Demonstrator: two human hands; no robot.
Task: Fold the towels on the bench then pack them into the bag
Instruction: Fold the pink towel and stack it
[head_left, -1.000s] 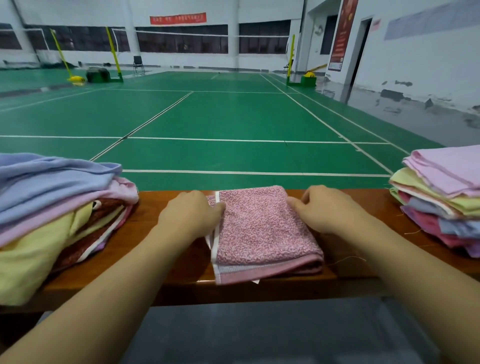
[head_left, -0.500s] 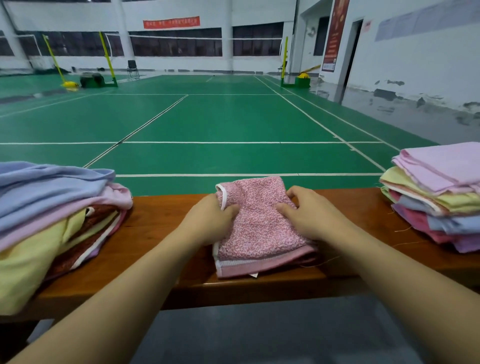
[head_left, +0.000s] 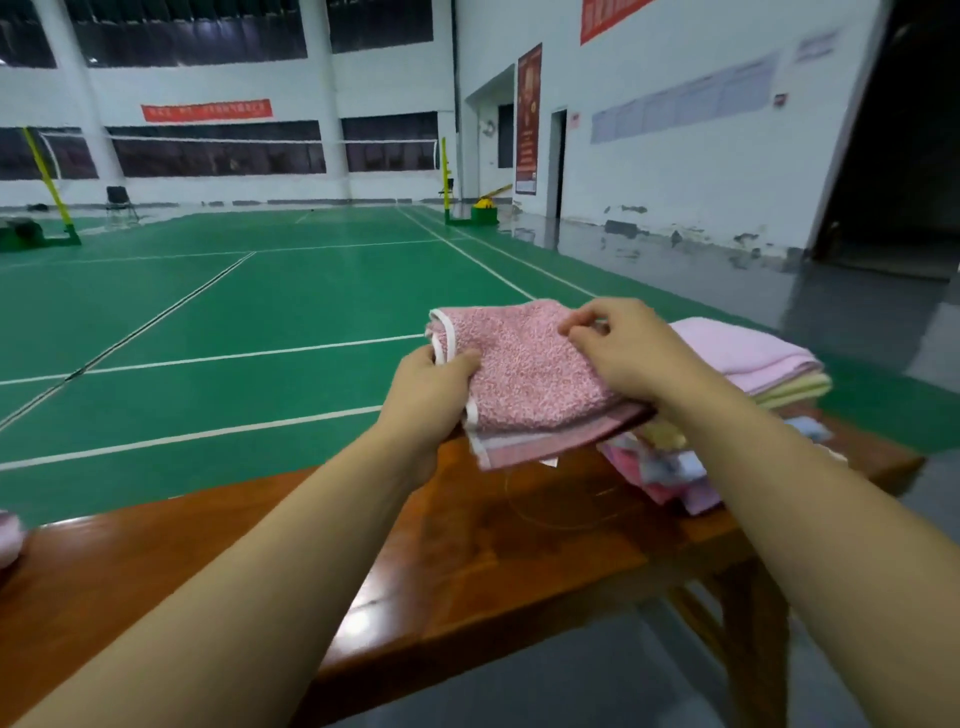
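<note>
A green badminton court (head_left: 234, 312) with white lines lies behind a long glossy brown wooden bench (head_left: 467, 545). Above the bench, both hands hold a folded pink speckled terry towel with white edging (head_left: 524, 384) in the air. The left hand (head_left: 426, 395) grips its left edge; the right hand (head_left: 618, 348) grasps its right side. Just beside it, a stack of folded pastel towels (head_left: 753, 374) rests on the bench's right end.

Glossy brown wooden tabletop (head_left: 519, 561) observed. Stack of folded towels (head_left: 748, 379) rests on its right end; a pink cloth edge (head_left: 8, 535) is seen at far left.
</note>
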